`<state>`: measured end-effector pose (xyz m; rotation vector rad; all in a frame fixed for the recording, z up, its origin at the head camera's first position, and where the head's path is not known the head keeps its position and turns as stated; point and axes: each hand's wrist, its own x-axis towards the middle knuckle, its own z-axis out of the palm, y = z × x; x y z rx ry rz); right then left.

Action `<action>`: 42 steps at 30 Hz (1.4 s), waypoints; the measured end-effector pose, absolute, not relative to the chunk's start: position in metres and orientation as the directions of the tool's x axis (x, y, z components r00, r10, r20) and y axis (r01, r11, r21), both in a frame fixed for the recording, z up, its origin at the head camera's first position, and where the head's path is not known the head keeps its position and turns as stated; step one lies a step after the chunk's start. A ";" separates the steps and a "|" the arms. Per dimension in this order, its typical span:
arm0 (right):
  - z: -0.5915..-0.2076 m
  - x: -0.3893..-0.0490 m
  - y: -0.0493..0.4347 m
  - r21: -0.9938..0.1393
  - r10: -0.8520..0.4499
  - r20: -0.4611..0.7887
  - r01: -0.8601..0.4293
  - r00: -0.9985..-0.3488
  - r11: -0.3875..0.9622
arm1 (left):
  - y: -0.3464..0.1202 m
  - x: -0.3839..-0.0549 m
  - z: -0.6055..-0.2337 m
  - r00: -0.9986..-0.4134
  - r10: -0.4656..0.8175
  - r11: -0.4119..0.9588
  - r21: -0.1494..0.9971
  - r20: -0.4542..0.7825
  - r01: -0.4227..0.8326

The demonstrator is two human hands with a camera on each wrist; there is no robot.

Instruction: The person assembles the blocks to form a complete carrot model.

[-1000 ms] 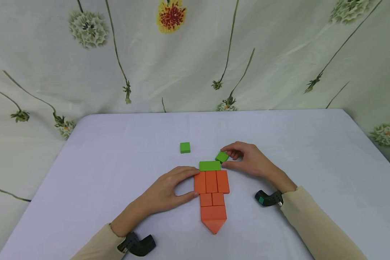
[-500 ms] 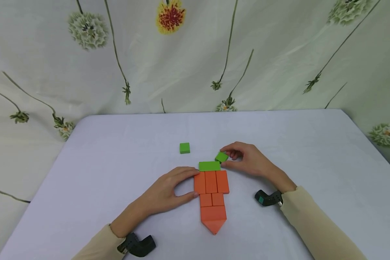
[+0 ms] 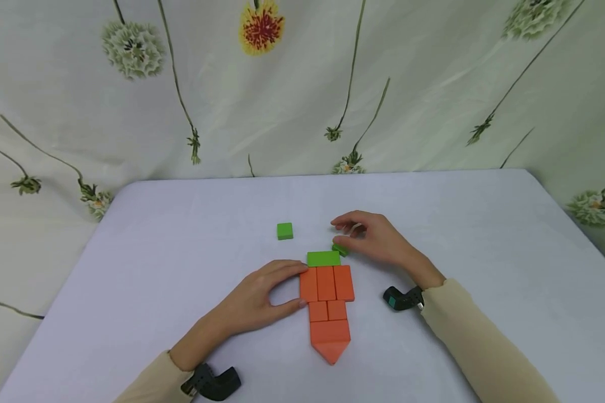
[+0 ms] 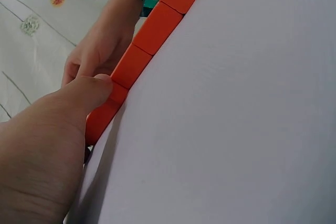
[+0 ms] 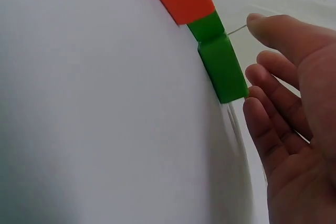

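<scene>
In the head view, my left hand (image 3: 249,294) holds the left orange block (image 3: 308,284) of a row of three, index finger at its far corner and thumb at its near corner. A green rectangular block (image 3: 324,258) lies against the row's far side. Right of it is a small green block (image 3: 340,249), partly hidden under my right hand (image 3: 375,238). The right fingers are loosely spread and hold nothing; in the right wrist view they are apart from the green block (image 5: 223,69).
Smaller orange blocks (image 3: 327,310), a wide orange block (image 3: 330,330) and an orange triangle (image 3: 331,351) continue the column nearer to me. Another green block (image 3: 284,231) lies alone farther back on the white table (image 3: 191,224). A flowered cloth (image 3: 282,112) hangs behind.
My right hand has let go of the small green block and moved slightly up and left above it; its fingers have parted. The left hand stays at the orange block.
</scene>
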<state>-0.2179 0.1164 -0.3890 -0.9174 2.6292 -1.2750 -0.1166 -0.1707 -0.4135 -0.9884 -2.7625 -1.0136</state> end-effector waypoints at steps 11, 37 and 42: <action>-0.375 -0.244 0.072 -0.647 -0.667 0.126 -0.570 -0.734 0.505 | -0.171 -0.116 -0.413 -0.786 0.557 0.575 0.559 0.266 0.597; -0.366 -0.258 0.033 -0.559 -0.724 -0.041 -0.585 -0.688 0.588 | -0.170 -0.117 -0.415 -0.784 0.562 0.572 0.560 0.266 0.600; -0.365 -0.259 0.042 -0.592 -0.736 -0.034 -0.580 -0.676 0.560 | -0.170 -0.117 -0.415 -0.782 0.561 0.568 0.561 0.271 0.602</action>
